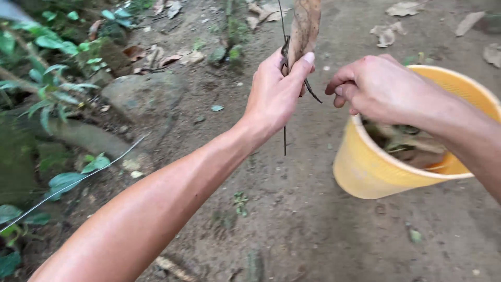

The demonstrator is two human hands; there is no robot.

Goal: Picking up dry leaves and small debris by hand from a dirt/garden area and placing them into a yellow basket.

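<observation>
The left hand (275, 94) grips a dry brown leaf (304, 26) and thin twigs (285, 99), while the right hand (378, 86) is closed on the yellow bucket (376, 172) rim

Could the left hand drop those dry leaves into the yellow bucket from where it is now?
Probably yes. The left hand grips dry leaves and twigs just beside the yellow bucket, whose mouth is open with litter inside. The right hand holds the rim on the near side, so it may need to reach past it.
</observation>
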